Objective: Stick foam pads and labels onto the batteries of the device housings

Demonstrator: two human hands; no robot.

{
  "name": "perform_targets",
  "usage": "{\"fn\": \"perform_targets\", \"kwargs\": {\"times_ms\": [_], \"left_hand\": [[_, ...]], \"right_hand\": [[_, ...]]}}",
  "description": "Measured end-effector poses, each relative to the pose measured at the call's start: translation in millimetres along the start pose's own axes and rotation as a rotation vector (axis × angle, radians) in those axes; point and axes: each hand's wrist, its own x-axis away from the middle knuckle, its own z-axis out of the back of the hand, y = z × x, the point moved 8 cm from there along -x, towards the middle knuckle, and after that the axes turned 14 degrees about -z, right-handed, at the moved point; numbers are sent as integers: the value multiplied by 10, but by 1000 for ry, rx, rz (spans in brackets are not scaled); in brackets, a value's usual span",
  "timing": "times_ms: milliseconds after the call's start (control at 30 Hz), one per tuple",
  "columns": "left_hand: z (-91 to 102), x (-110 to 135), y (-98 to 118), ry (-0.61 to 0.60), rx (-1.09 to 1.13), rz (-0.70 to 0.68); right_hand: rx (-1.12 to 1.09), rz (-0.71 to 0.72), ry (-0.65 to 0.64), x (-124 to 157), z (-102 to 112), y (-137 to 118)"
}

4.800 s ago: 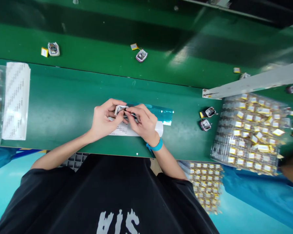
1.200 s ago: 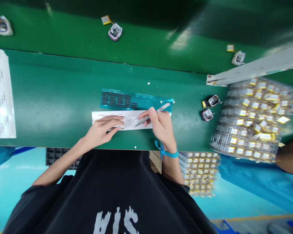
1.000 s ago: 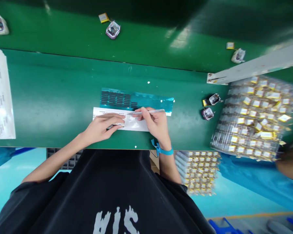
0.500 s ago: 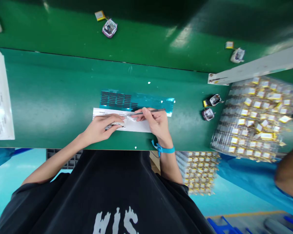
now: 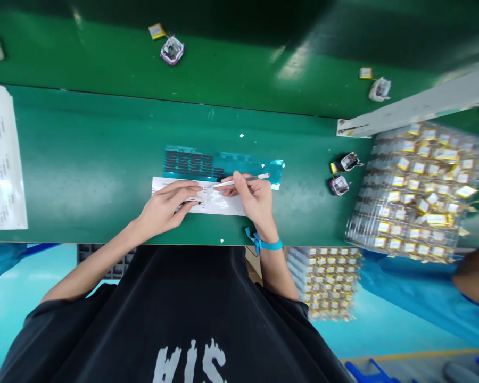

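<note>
My right hand (image 5: 256, 199) is closed around a pair of metal tweezers (image 5: 243, 180), held like a pen with the tips pointing left. The tips are close to the fingers of my left hand (image 5: 171, 204), which is curled over the white paper sheet (image 5: 227, 206). Thumb and fingers of that hand pinch a small pale piece with a dark edge (image 5: 191, 200); most of it is hidden, so its kind is unclear. Just behind the paper lies a blue transparent film (image 5: 249, 162), bearing rows of thin black strips (image 5: 189, 162) on its left part.
Printed white sheets (image 5: 2, 159) lie at the far left. Two small opened devices (image 5: 339, 185) rest to the right, near stacked clear trays of batteries (image 5: 415, 197). Behind, more devices with batteries (image 5: 172, 50) sit on the raised green surface. A person's arm (image 5: 477, 276) shows at the right.
The tweezers have turned slightly in my right hand, and their rear end now sits a little higher. My left hand stays nearly in place on the paper. The whole view shifts slightly.
</note>
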Motion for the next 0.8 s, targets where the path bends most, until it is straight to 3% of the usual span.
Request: {"fn": "perform_targets", "kwargs": {"times_ms": [167,467,633,700,800], "left_hand": [[-2,-4,-4,-2,28,2],[-4,-2,-34,5,11,25],[54,-14,12,61,30,26],[139,-52,26,116,98,85],[236,-119,-47,172,304,323]], "right_hand": [[50,14,74,20,-1,22],[61,45,-67,25,-56,-79],[-4,39,-12,25,43,-99],[-52,45,13,52,100,-140],[-126,74,45,137,179,-281]]}}
